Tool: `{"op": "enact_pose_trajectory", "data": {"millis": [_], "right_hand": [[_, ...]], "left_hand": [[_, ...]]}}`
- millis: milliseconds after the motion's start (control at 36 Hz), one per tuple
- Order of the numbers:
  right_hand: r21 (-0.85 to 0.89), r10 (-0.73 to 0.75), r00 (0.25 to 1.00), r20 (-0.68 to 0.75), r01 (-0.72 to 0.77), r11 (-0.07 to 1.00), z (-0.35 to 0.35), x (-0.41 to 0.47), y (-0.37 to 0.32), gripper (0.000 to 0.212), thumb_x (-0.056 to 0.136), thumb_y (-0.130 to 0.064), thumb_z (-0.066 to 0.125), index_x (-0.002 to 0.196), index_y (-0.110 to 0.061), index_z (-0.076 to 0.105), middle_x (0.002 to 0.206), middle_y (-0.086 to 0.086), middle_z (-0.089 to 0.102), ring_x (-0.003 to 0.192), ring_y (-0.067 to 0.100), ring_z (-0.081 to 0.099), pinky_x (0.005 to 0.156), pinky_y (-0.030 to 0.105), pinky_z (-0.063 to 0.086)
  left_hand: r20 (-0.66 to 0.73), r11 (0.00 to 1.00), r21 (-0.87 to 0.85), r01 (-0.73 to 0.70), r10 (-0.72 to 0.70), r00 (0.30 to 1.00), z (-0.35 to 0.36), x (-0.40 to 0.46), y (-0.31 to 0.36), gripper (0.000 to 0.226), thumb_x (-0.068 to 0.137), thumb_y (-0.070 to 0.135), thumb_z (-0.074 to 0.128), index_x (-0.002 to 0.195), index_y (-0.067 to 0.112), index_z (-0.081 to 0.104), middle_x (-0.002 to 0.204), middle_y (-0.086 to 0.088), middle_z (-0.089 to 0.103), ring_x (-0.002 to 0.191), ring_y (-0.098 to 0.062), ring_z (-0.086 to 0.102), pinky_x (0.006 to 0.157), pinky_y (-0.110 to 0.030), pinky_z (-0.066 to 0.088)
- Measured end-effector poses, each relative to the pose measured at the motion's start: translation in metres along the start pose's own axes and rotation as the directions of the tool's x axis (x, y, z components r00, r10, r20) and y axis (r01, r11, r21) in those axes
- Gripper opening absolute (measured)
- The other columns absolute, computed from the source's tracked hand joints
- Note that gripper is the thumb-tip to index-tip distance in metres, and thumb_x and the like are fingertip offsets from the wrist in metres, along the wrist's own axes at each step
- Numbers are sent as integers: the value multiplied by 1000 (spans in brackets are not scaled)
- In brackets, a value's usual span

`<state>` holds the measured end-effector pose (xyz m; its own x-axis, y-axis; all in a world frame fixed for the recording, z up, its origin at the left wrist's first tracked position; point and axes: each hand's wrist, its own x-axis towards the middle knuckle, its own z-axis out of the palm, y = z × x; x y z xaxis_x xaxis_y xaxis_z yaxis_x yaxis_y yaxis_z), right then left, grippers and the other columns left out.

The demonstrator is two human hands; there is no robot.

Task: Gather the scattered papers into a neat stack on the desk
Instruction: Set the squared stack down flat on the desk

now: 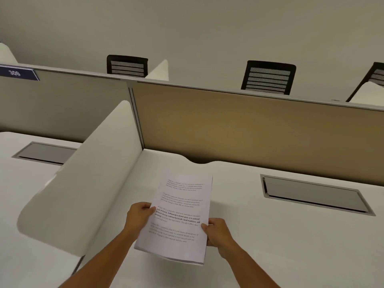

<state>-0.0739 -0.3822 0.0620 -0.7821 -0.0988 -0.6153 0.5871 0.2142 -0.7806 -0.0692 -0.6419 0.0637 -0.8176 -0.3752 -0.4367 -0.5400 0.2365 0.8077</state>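
**deskjockey:** Forearms come up from the bottom edge, and both hands are closed on one thing: a sheaf of white printed paper sheets (pixel 178 217), held between them. Left hand (pixel 139 215) pinches the left edge with the thumb on top, right hand (pixel 218 231) clamps the right edge lower down. Neither is open at all.

**papercut_pete:** So where in the job is that?

**deskjockey:** Looks like the gathering part is done, I don't see any loose sheets lying around either hand. The sheaf's near edge seems lifted off the plain white surface (pixel 291 246); can't tell whether the far end touches it.

**papercut_pete:** Next move?

**deskjockey:** My guess: square it up. The edges by the right hand look slightly fanned, so tap them against the surface to align, then lay the stack flat just ahead of the hands and let go evenly so nothing slides.
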Motion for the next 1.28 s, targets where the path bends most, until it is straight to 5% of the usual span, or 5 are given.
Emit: {"op": "enact_pose_trajectory", "data": {"millis": [500, 861, 1056, 1139, 1278], "right_hand": [[-65, 142, 989, -41, -144, 987, 89, 138, -55, 22, 90, -3, 64, 74, -15, 73, 84, 3, 77, 76, 19, 75, 64, 31, 63], [-118, 252, 964, -84, -261, 958, 121, 193, -55, 16, 89, -3, 63, 100, 3, 72, 102, 16, 76, 89, 32, 75, 69, 37, 65], [-167, 218, 961, -173, -246, 955, 127, 194, -43, 19, 84, -4, 58, 95, 1, 73, 98, 16, 76, 89, 35, 74, 77, 52, 63], [-230, 191, 960, -205, -237, 944, 128, 192, -40, 23, 81, -6, 53, 96, -3, 71, 97, 14, 75, 87, 34, 74, 73, 50, 64], [-370, 110, 956, -273, -209, 905, 132, 188, -44, 18, 77, -9, 54, 88, -2, 67, 91, 12, 74, 82, 32, 73, 67, 35, 60]], "left_hand": [[-150, 996, 34, 84, -78, 986, -38, 161, -17, 9, 82, 8, 73, 87, 12, 80, 80, -3, 75, 67, -16, 64, 68, -25, 47], [-207, 982, 187, 35, 5, 978, -35, 204, -38, 10, 84, 6, 71, 89, 5, 79, 85, -9, 78, 65, -14, 59, 67, -21, 43], [-181, 962, 270, 36, 14, 983, -34, 212, -45, 29, 83, 5, 69, 59, 20, 61, 64, 3, 58, 66, -19, 55, 66, -26, 42], [-163, 951, 307, 35, 16, 986, -33, 212, -47, 47, 83, 7, 68, 56, 29, 36, 68, 4, 45, 71, -15, 45, 68, -25, 34], [-102, 934, 356, 14, 24, 995, -32, 210, -51, 24, 82, 5, 66, 61, 6, 54, 59, -7, 54, 56, -17, 48, 55, -24, 37]]}}
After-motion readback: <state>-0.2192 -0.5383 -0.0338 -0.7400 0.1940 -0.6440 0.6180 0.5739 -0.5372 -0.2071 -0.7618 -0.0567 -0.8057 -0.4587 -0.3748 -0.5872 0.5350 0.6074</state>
